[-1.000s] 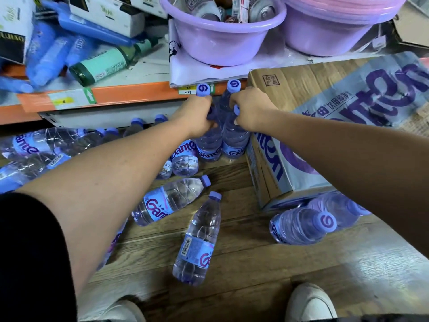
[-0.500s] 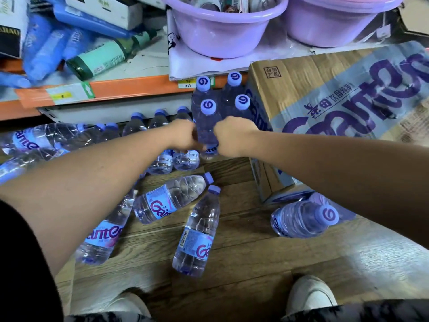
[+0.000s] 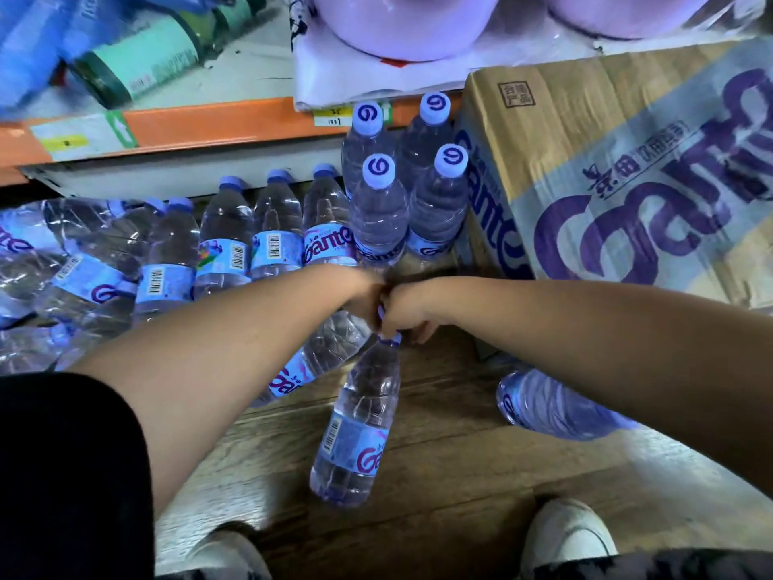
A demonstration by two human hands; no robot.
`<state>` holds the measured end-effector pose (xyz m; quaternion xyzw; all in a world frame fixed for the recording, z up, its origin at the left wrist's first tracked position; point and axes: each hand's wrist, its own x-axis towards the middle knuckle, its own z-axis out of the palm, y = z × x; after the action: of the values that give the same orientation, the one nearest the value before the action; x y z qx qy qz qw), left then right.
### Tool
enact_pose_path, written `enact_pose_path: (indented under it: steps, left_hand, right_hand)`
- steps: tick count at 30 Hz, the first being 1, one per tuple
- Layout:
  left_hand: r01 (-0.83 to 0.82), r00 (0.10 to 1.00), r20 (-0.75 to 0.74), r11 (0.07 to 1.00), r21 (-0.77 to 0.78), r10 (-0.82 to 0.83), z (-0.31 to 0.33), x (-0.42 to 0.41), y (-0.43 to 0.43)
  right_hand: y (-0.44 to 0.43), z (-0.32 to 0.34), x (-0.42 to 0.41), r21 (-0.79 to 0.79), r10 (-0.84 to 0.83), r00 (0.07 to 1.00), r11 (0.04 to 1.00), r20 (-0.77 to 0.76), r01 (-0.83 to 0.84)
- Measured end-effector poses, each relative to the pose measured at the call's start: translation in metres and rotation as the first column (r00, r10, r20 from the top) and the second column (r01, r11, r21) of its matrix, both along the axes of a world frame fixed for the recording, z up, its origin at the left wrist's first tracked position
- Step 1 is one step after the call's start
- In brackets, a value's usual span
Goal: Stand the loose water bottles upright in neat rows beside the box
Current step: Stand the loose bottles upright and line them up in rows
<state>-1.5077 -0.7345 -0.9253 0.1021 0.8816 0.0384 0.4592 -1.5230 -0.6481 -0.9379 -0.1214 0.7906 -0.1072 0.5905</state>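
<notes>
Left hand [image 3: 363, 298] and right hand [image 3: 409, 315] dropped from upright bottles [image 3: 378, 211] beside the box [image 3: 585, 119]; each grip curls round the stiff neck of a full, likely heavy fallen bottle [image 3: 359, 416].

The left arm [image 3: 234, 341] reaches up from the lower left of the frame, bare below a black sleeve [image 3: 62, 454]. The right arm [image 3: 585, 328] comes in from the right edge. Both arms are stretched out. The hands touch, knuckles together, in the middle of the frame. The left hand [image 3: 363, 295] is curled over the top of a slanted bottle [image 3: 330, 349]. The right hand [image 3: 409, 316] grips the cap end of a lower bottle [image 3: 359, 424].
</notes>
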Motion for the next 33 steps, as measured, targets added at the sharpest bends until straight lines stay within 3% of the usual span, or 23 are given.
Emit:
enact_pose_path:
  steps: [7,14,19,23,28,33]
  left_hand:
    - [0.19,0.981,0.001,0.972,-0.138,-0.192,-0.007,-0.002,0.004]
    - [0.22,0.972,-0.048,0.964,-0.152,-0.23,0.02,-0.003,0.005]
    - [0.091,0.982,-0.148,0.982,-0.168,-0.116,0.044,0.002,-0.017]
    - [0.03,0.973,-0.22,0.984,-0.176,-0.069,0.061,0.006,-0.022]
    - [-0.01,0.941,-0.337,0.997,-0.075,-0.016,0.09,0.004,-0.011]
    - [-0.14,0.891,-0.416,0.982,0.128,0.182,0.106,0.001,-0.01]
  right_hand:
    - [-0.002,-0.014,0.015,-0.028,-0.19,0.976,0.981,0.104,0.194]
    - [-0.003,0.008,0.011,0.001,-0.205,0.97,0.978,0.13,0.207]
    - [-0.005,0.047,-0.002,-0.013,-0.089,0.996,0.996,-0.002,0.089]
    - [-0.004,0.078,-0.013,-0.063,-0.127,0.985,0.991,-0.113,0.12]
    - [0.001,0.111,-0.021,-0.148,-0.181,0.954,0.978,-0.24,0.148]
    - [0.009,0.127,-0.021,-0.146,-0.127,0.91,0.986,-0.394,0.075]
